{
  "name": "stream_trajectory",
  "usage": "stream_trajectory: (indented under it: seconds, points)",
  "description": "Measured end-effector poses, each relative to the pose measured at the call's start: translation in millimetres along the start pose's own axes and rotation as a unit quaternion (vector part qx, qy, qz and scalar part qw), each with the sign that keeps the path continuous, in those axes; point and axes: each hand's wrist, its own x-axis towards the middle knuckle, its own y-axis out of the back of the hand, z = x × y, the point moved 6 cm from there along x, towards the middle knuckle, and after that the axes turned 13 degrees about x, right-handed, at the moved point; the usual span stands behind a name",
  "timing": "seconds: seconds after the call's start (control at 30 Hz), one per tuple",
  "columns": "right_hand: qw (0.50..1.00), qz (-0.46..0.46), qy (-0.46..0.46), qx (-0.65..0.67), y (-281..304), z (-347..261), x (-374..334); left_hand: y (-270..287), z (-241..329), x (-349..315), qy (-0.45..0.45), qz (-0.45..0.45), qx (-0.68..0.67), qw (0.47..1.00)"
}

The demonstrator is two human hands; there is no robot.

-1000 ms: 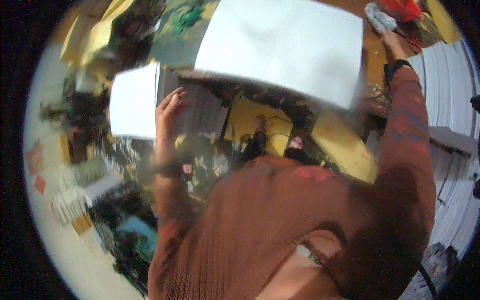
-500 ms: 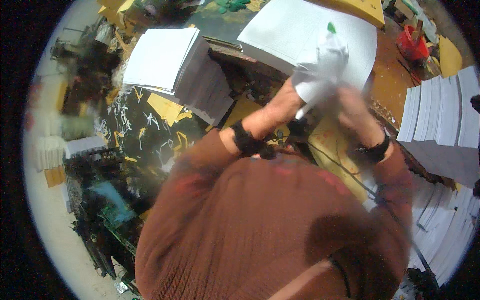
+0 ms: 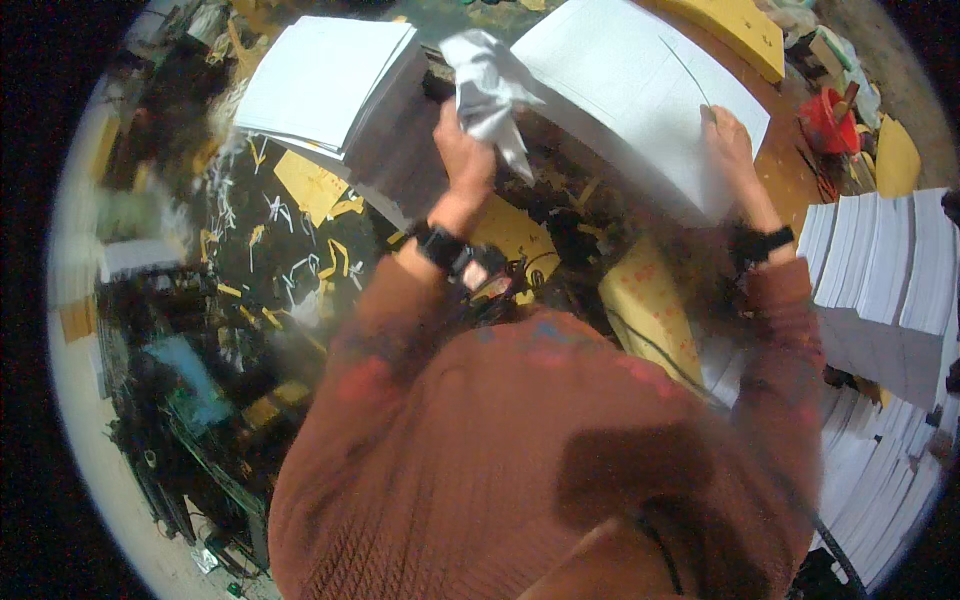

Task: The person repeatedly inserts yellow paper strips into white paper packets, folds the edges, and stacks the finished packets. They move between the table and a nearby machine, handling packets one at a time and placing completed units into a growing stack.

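Note:
My left hand [image 3: 466, 155] is closed around a crumpled sheet of white paper [image 3: 490, 85], held in the gap between two paper stacks. My right hand [image 3: 733, 150] is over the right side of the large white paper stack [image 3: 620, 95], fingers pinched together. From those fingertips a thin dark rod [image 3: 686, 70] slants up and left across the top sheet; its exact kind is too fine to make out. Left of the crumpled paper stands the other white stack [image 3: 325, 85], its top sheets slightly fanned.
Tall stacks of paper [image 3: 880, 260] stand at my right. A red bucket [image 3: 828, 122] is at the far right, near a yellow block [image 3: 735, 35]. Paper scraps [image 3: 280, 215] litter the dark surface on the left. A stained yellow pad [image 3: 648, 300] lies before me.
My hands were together at the crumpled paper over the large stack. They have parted: the left carried the paper leftward, and the right moved to the right with the thin rod.

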Motion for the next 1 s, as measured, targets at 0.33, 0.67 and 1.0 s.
stream_trajectory:
  seconds: [0.33, 0.67, 1.0]
  points:
    - [0.976, 0.081, 0.194, -0.065, -15.5, 24.8, 2.5, -132.9, 29.8, -116.6, -0.211, -0.091, 0.079, 0.970]
    - [0.986, 0.052, 0.149, -0.052, -16.5, 23.6, 7.5, -78.7, -139.5, -9.4, 0.354, 0.037, -0.275, 0.893]
    - [0.980, 0.044, 0.185, -0.055, -17.8, 26.8, 9.5, -138.7, -123.7, -37.8, 0.409, 0.117, -0.240, 0.873]
